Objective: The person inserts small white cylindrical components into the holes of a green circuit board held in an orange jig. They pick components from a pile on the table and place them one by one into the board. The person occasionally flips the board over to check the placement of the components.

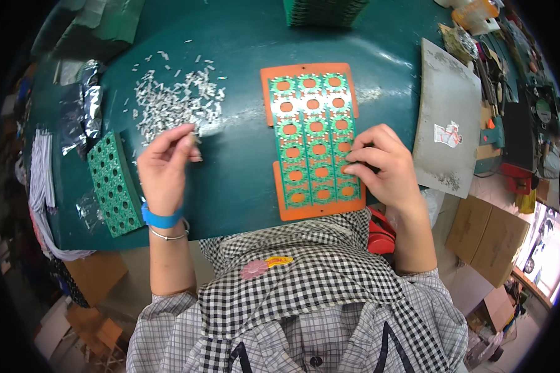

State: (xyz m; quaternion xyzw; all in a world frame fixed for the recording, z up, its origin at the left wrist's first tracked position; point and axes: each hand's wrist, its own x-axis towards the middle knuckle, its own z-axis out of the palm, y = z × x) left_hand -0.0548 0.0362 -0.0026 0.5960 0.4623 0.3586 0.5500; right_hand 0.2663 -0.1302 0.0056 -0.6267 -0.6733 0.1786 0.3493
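A green circuit board panel (311, 133) with rows of round holes lies on an orange holder plate (281, 210) on the dark green table (242, 43). My right hand (382, 165) rests on the panel's right edge, fingertips pinched together on it near a lower hole. My left hand (165, 166) is over the table to the left, thumb and fingers pinching a small silvery part (195, 133). Just above it spreads a heap of small silvery parts (177, 99).
A stack of green panels (113, 183) lies at the table's left edge, beside crumpled foil bags (84, 105). Another green stack (325, 11) sits at the far edge. A grey metal sheet (447, 118) lies to the right; cardboard boxes (488, 239) stand below it.
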